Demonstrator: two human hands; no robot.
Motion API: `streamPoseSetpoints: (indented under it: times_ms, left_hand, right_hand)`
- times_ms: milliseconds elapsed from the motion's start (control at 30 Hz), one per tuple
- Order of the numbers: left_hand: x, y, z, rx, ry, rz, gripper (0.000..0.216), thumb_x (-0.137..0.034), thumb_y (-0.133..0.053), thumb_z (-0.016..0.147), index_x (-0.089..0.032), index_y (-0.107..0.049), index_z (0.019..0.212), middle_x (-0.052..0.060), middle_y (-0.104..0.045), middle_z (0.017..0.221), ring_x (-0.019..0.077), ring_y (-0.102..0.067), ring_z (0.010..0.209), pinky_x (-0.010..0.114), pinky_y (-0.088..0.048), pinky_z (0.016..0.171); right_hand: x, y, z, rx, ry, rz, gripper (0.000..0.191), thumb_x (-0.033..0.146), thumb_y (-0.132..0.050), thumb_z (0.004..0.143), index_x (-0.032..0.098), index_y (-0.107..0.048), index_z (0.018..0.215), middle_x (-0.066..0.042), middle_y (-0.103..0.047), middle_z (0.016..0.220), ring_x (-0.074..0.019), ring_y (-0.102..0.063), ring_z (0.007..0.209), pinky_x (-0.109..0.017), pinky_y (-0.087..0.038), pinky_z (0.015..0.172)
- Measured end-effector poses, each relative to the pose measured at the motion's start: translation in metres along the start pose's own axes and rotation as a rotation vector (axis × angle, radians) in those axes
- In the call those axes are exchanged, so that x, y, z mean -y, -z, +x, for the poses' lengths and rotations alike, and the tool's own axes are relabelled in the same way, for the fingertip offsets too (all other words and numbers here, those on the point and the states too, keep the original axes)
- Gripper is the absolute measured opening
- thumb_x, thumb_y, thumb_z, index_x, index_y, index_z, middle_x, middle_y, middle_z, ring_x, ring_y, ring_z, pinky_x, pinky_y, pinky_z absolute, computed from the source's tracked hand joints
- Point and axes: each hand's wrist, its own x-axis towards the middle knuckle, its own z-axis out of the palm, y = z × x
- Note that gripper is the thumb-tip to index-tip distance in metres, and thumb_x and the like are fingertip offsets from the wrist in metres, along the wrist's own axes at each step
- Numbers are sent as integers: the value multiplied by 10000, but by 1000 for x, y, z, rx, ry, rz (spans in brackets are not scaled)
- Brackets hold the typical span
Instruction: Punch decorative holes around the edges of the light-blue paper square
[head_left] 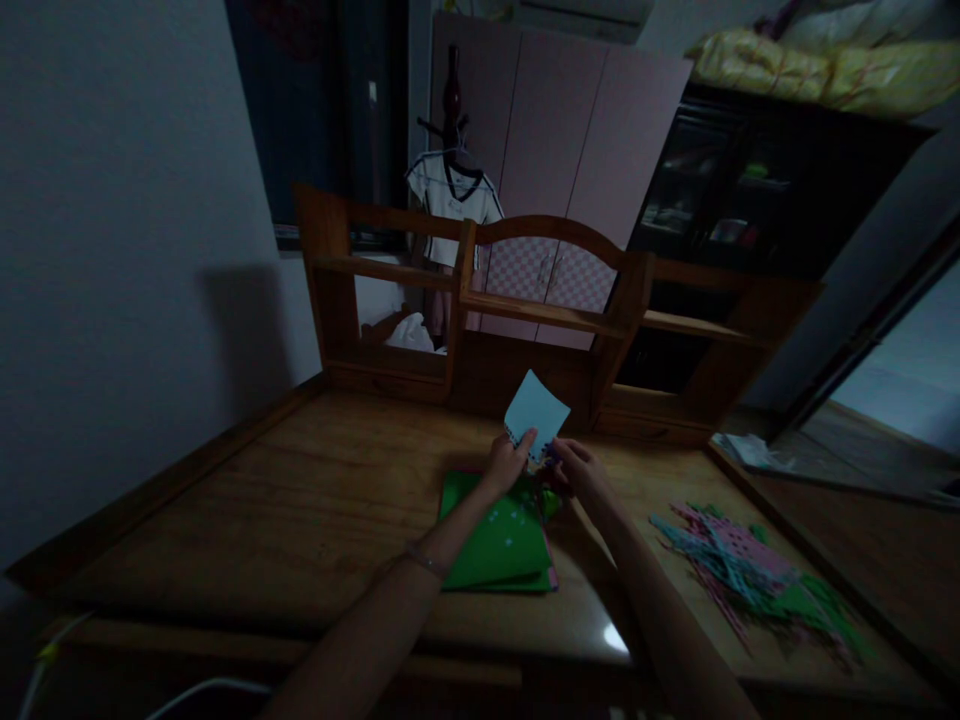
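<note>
My left hand is closed on a light blue sheet of paper, its thumb lying over the lower part. Dark notches or holes run along the paper's lower left edge. My right hand is closed on a small purple tool at the paper's lower right edge. Dim light hides what kind of tool it is. Beneath both hands lies a stack of green paper, with small pale pieces scattered on top. A small bright green thing sits at the stack's right edge, partly under my right hand.
A tangled pile of pink, blue and green paper strips lies on the right of the wooden tabletop. A wooden shelf unit stands along the back edge. The wall borders the left side.
</note>
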Motion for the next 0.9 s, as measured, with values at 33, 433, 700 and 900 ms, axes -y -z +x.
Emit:
streamPoseSetpoints:
  times_ms: [33, 433, 700, 900]
  left_hand:
    - [0, 0, 0, 3, 0, 11, 397, -456, -449, 844, -136, -662, 941, 73, -680, 888, 200, -620, 875, 302, -457, 839]
    - [-4, 0, -1, 23, -33, 100, 342, -421, -502, 820, -144, -674, 922, 73, -681, 941, 208, -620, 895, 300, -455, 843]
    - [-2, -1, -1, 53, -21, 75, 308, -398, -541, 793, -143, -675, 903, 75, -686, 903, 211, -626, 865, 301, -481, 801]
    - [1, -1, 0, 41, -35, 53, 334, -403, -559, 785, -143, -661, 968, 78, -675, 967, 207, -617, 905, 304, -471, 836]
  right_hand:
    - [1, 0, 0, -1, 10, 3, 469, 609, -636, 616, 197, -610, 840, 52, -456, 406, -102, -396, 356, -230, -234, 366]
    - [-6, 4, 4, 37, 11, 19, 390, 578, -626, 655, 209, -575, 771, 59, -450, 420, -92, -360, 359, -229, -231, 384]
    - [-5, -1, 0, 105, -18, 71, 394, 587, -612, 665, 207, -530, 728, 71, -406, 393, -92, -365, 355, -222, -207, 381]
    - [-1, -4, -4, 105, 1, 81, 401, 589, -612, 661, 203, -562, 757, 63, -444, 421, -95, -393, 374, -234, -251, 403]
